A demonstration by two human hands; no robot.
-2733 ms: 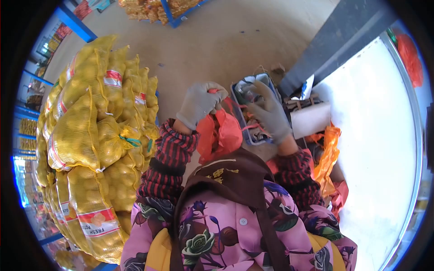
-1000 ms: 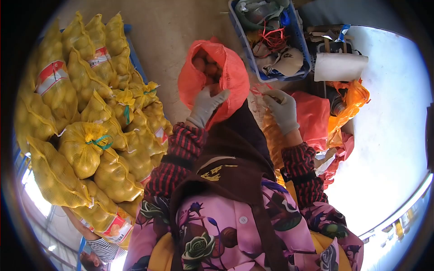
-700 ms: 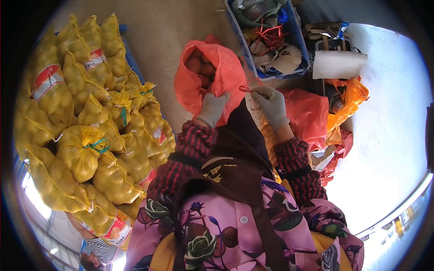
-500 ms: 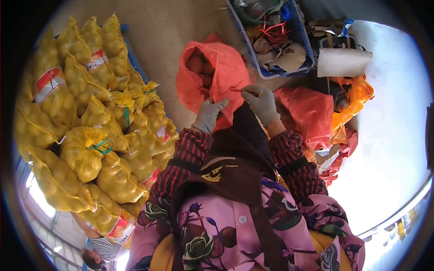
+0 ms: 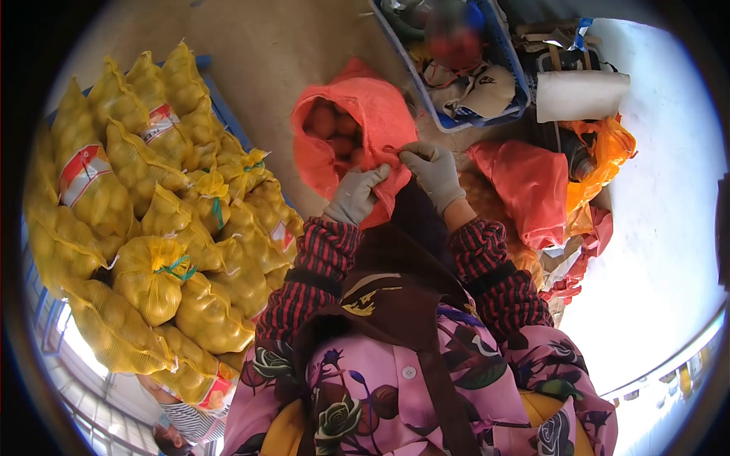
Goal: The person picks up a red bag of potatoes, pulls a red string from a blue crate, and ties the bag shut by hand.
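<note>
A red mesh bag (image 5: 395, 121) stands in front of me with its mouth open toward the left. Several round, reddish-brown vegetables, perhaps potatoes, (image 5: 332, 125) show inside it. My gloved left hand (image 5: 357, 195) is closed on the near edge of the bag's mouth, thumb pointing to the right. Just to its right, my gloved right hand (image 5: 433, 171) pinches a thin red string (image 5: 390, 150) at the bag's rim. Both hands are close together over the near side of the bag.
Yellow mesh sacks (image 5: 152, 266) full of round produce are piled on the left. A blue crate (image 5: 456, 125) with a cap and odds and ends stands at the top. More red bags (image 5: 525, 190) and an orange bag (image 5: 601, 167) lie at right. A person (image 5: 190, 422) is at lower left.
My right hand has moved slightly left and closer to my left hand. The bag's mouth gapes wider, showing more of its contents. The view has shifted a little.
</note>
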